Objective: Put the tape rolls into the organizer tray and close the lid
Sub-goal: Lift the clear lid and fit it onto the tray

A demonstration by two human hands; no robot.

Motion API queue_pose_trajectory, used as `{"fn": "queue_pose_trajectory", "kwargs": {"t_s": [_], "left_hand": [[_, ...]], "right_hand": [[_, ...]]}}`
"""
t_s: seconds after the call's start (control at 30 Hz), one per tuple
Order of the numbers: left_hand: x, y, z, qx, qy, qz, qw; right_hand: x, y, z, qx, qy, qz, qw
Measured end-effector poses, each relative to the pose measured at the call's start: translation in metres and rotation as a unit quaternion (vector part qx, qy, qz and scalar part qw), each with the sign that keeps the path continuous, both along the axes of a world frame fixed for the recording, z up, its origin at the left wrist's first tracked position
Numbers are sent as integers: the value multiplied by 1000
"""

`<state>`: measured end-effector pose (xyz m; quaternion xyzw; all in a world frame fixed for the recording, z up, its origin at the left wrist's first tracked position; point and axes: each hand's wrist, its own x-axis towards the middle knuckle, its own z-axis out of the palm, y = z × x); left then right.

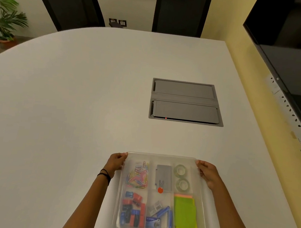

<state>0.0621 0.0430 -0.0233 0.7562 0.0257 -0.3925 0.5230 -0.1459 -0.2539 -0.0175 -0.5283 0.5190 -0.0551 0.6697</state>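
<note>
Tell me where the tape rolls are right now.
In the head view, both tape rolls lie in the organizer tray's far-right compartment, beside the grey box, above the sticky notes, near the right hand.

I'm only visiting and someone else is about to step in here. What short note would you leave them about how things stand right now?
Left hand: gripping the far left corner of the clear lid.
Right hand: gripping the lid's far right corner.
Tape rolls: both already in the far right compartment of the organizer tray, one behind the other.
Done: the tape is stowed and the lid is over the tray.
Left: I cannot tell whether the lid is fully seated; press it down all round, then let go.
</note>
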Motion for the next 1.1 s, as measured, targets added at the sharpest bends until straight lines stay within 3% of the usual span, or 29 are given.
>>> {"fn": "queue_pose_trajectory", "kwargs": {"t_s": [0.4, 0.83, 1.1], "left_hand": [[7, -6, 3, 7, 7, -10, 1000], [11, -4, 2, -25, -44, 59, 997], [-22, 30, -2, -40, -17, 8, 999]], "right_hand": [[11, -1, 8, 59, -25, -31, 997], [29, 0, 13, -65, 12, -12, 998], [-21, 23, 4, -39, 31, 19, 999]]}}
